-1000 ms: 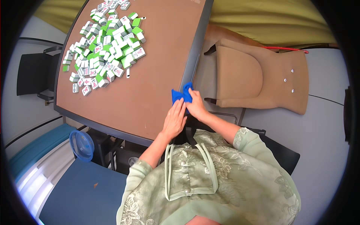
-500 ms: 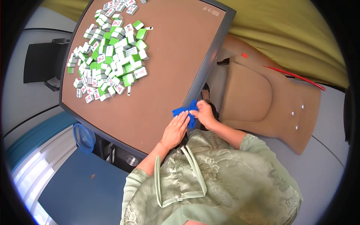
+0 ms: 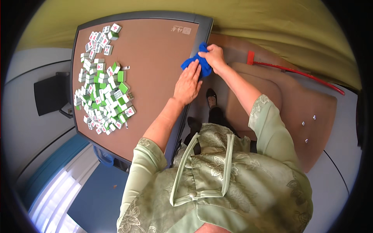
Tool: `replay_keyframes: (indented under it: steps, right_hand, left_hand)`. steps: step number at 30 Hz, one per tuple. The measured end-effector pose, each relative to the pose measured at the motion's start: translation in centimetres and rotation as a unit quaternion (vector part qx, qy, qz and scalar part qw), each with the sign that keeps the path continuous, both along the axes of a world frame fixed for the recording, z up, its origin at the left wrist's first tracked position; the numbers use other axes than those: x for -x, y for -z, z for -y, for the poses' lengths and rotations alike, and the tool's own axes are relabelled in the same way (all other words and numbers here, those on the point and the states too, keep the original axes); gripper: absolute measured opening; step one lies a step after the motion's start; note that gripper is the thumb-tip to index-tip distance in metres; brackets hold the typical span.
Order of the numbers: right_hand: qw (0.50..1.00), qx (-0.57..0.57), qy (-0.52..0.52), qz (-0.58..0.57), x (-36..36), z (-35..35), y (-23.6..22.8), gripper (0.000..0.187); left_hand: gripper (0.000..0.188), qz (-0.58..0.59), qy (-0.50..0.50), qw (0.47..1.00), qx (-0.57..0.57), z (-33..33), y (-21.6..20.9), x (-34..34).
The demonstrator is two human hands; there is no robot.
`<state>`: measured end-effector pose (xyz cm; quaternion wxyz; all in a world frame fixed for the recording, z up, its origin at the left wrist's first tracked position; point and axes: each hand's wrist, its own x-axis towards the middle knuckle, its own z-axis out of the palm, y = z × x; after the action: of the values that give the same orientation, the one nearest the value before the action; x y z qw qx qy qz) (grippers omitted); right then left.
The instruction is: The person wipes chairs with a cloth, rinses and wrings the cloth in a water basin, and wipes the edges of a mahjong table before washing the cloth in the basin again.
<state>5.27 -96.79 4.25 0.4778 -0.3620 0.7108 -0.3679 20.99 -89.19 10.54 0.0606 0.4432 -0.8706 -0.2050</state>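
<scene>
A bright blue cloth (image 3: 206,71) lies bunched over the right border of a mahjong table (image 3: 161,46), near its far right corner. My right hand (image 3: 215,57) pinches the cloth from the right side. My left hand (image 3: 188,86) rests on the cloth's near left part, its fingers stretched out flat and close together. Green-and-white mahjong tiles (image 3: 103,95) are heaped along the left half of the brown tabletop, well away from both hands. Some tiles lie face up, others on their sides or backs.
Right of the table stands a tan chair (image 3: 307,116), with a red long-handled tool (image 3: 295,72) beyond it. A black chair (image 3: 50,95) stands at the left, a blue surface (image 3: 99,198) at the lower left. A yellow-green curtain (image 3: 279,17) hangs behind.
Both hands have moved away from me along the table's right border, carrying the blue cloth toward the far corner. My arms are stretched further out and the view has shifted.
</scene>
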Motion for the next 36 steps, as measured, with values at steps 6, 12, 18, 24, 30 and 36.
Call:
replay_keyframes:
  steps: [6, 12, 18, 24, 30, 36]
  right_hand:
    - [0.992, 0.004, 0.056, -0.113, -0.4, 2.6, -1.5, 0.045]
    - [0.998, -0.003, 0.01, -0.064, -2.8, -4.4, -1.7, 0.033]
    - [0.993, -0.067, -0.058, -0.076, -6.5, -12.3, -2.4, 0.035]
    - [0.988, -0.119, -0.095, -0.021, -6.4, -12.5, -1.2, 0.037]
    - [0.983, -0.12, 0.003, 0.137, -4.1, -7.6, 0.8, 0.03]
    - [0.996, 0.0, 0.07, 0.063, 2.4, 3.2, 2.1, 0.033]
  left_hand:
    - [0.063, 0.013, -0.019, 1.0, 0.006, 2.7, 0.3, 2.0]
    - [0.069, -0.006, 0.006, 1.0, -0.025, -3.7, -1.3, -0.6]
    - [0.071, -0.065, -0.003, 0.996, -0.066, -12.1, -2.5, -5.5]
    - [0.072, -0.029, -0.037, 0.995, -0.09, -14.5, -3.1, -6.6]
    - [0.072, -0.015, -0.031, 0.997, -0.069, -9.7, -2.5, -4.8]
    - [0.071, 0.024, -0.015, 0.999, -0.019, 0.5, -1.3, 1.7]
